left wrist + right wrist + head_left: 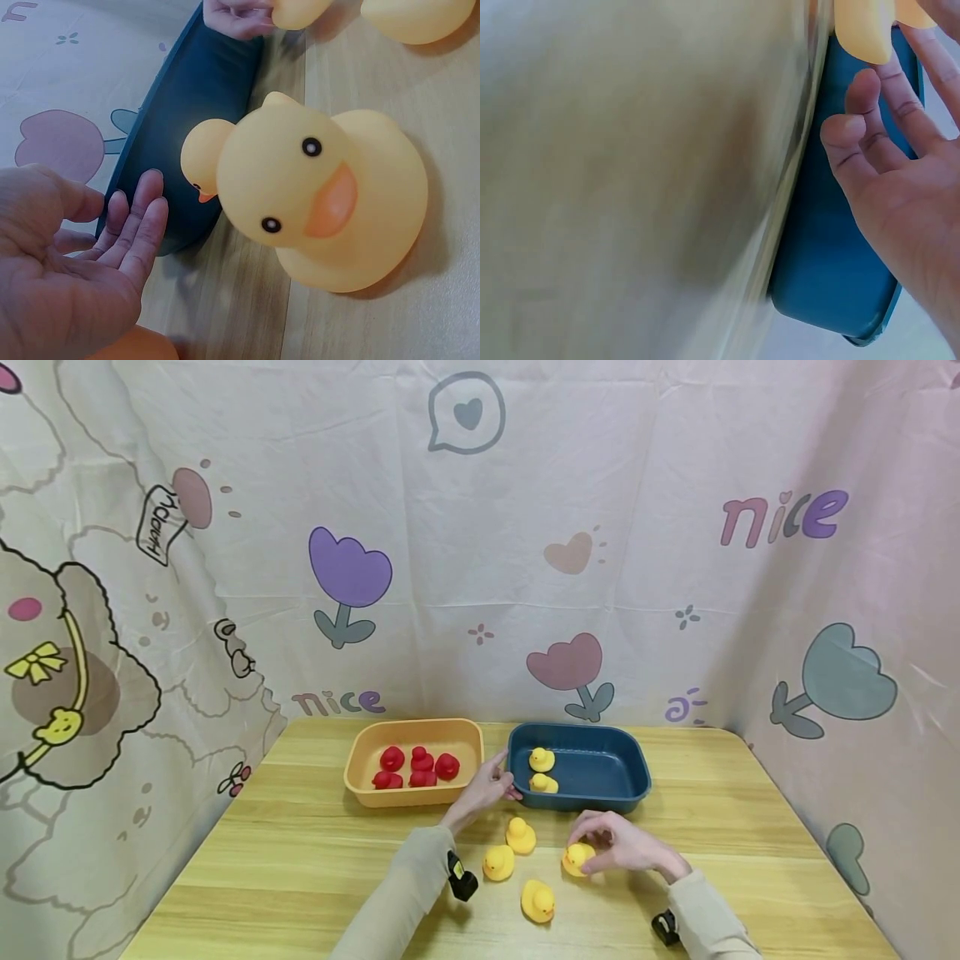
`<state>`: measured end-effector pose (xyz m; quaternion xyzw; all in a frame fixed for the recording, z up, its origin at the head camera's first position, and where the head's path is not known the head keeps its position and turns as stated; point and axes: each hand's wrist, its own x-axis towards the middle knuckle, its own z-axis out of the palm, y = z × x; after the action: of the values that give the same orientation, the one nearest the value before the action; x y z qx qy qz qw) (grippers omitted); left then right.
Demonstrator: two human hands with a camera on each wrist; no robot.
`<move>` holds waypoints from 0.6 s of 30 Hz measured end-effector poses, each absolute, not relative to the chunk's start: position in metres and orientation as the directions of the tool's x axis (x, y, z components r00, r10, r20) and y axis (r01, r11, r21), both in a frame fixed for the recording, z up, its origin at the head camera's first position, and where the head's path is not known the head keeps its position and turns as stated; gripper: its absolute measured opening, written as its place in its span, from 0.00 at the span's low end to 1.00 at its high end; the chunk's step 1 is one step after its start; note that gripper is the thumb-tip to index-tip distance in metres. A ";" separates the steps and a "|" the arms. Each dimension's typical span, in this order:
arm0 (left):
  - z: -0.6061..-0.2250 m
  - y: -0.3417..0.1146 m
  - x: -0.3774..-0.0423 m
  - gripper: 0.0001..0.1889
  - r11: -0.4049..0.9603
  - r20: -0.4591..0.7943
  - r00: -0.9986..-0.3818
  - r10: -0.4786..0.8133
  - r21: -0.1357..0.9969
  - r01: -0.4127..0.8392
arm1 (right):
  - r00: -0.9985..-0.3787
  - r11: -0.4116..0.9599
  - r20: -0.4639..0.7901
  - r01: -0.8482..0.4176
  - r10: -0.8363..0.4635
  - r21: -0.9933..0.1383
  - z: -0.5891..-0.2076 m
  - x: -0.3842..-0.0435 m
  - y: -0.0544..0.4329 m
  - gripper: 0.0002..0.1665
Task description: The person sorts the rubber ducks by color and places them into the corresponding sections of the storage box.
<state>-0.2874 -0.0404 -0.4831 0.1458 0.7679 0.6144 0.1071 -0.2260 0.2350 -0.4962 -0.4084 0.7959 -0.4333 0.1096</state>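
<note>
The right hand pinches a yellow duck between thumb and fingers; the blue bin lies just beyond it, toward the counter's far edge. The left hand, fingers relaxed, is at the bin's left end, farther from that duck.

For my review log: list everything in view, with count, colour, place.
Table: one, tan, foreground
Cloth: count unclear, pale, behind and beside table
Blue bin: one, blue, table's back
Orange bin: one, orange, left of blue bin
Red ducks: five, red, in orange bin
Yellow ducks: six, yellow, two in blue bin, four outside
Sleeves: two, beige, bottom edge
Wrist devices: two, black, beside sleeves
Left hand: one, at blue bin's left end
Right hand: one, gripping a yellow duck
</note>
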 end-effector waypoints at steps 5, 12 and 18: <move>-0.483 -0.040 -0.288 0.32 0.196 0.010 -0.934 0.358 0.977 0.086 | -0.674 0.304 0.176 -0.531 -0.718 -0.791 -0.494 -0.228 0.237 0.13; -0.484 -0.041 -0.290 0.32 0.184 0.003 -0.933 0.360 0.980 0.074 | -0.684 0.269 0.232 -0.542 -0.692 -0.797 -0.493 -0.231 0.238 0.14; -0.481 -0.041 -0.286 0.32 0.195 0.003 -0.932 0.363 0.978 0.079 | -0.709 0.263 0.247 -0.527 -0.661 -0.808 -0.488 -0.232 0.237 0.14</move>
<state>-0.2863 -0.0410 -0.4807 0.1446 0.7645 0.6176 0.1148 -0.2319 0.2369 -0.4877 -0.3751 0.7914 -0.4775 0.0701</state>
